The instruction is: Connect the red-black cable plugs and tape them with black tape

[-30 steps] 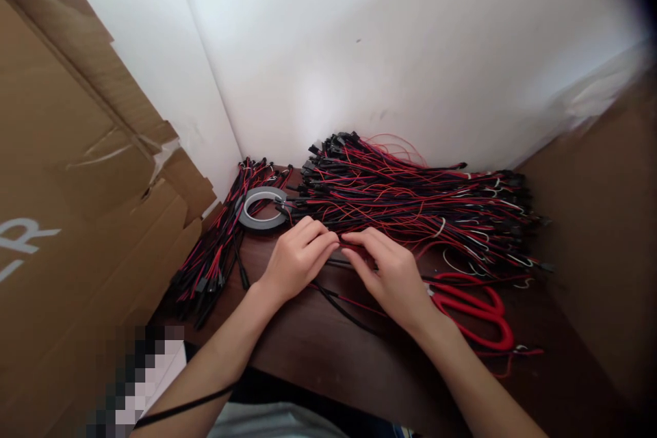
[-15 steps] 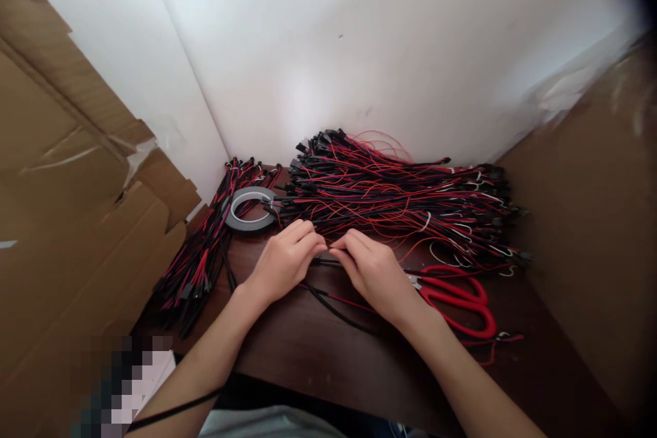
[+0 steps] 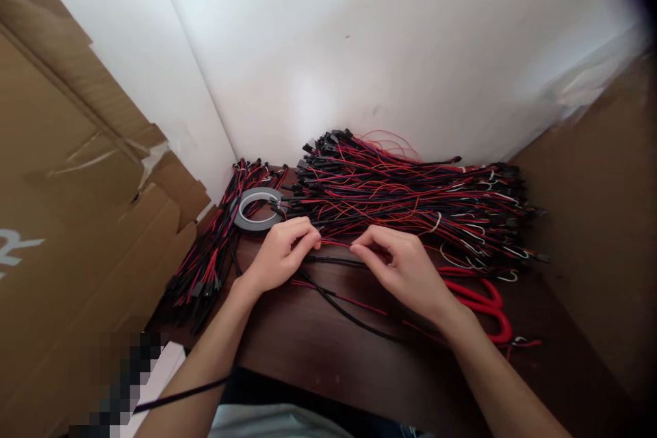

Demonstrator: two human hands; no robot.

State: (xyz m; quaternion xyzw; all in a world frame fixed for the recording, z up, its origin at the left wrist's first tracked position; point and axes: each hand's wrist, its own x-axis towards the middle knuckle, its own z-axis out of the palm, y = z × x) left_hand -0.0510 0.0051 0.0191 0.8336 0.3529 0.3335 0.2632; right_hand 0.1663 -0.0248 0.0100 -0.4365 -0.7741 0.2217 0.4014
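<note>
A thin red insulated wire [image 3: 336, 243] runs taut between your two hands, just above the dark brown wooden desk [image 3: 328, 349]. Your left hand [image 3: 277, 256] pinches one end between thumb and fingertips, and your right hand [image 3: 405, 267] pinches the other end the same way, the remaining fingers loosely curled. The wire looks light and limp, so it will likely sag or kink wherever you leave it unsupported; the ends, near any black connector, seem the firmest places to take hold, and the smooth insulation may slip under a light pinch. Directly beyond your hands lies the large heap of red and black wire leads [image 3: 410, 202], reaching to the white wall. Beyond your left hand sits a grey roll of tape [image 3: 256, 209] on a smaller bundle of red and black leads [image 3: 210, 256]. Red-handled scissors [image 3: 480, 304] lie partly hidden behind your right wrist. A loose black cable [image 3: 339, 308] crosses the desk on the near side of your hands.
</note>
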